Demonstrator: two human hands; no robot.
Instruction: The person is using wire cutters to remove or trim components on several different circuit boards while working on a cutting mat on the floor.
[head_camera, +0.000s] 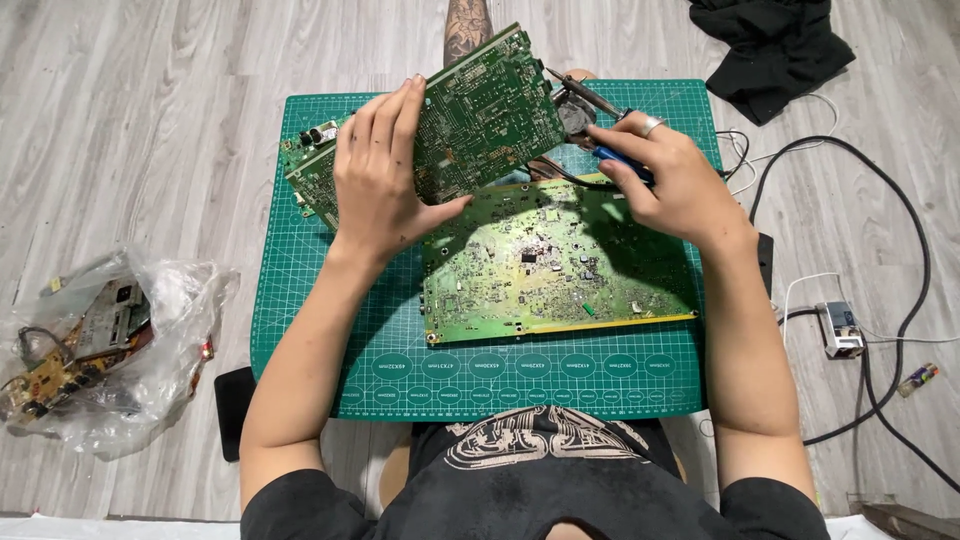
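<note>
My left hand (383, 170) grips a green circuit board (480, 115) and holds it tilted up above the green cutting mat (300, 300). My right hand (665, 180) holds a soldering iron (590, 100) with a blue handle, its tip pointing at the raised board's right edge. A larger green circuit board (555, 265) lies flat on the mat below both hands. Another green board (312, 170) lies partly hidden under my left hand at the mat's far left.
A clear plastic bag (110, 350) with electronic parts lies on the wooden floor at left. A black cloth (775, 45) lies far right. Black and white cables (880, 260) and a small white adapter (840, 330) lie at right. A dark object (233, 405) sits under the mat's left corner.
</note>
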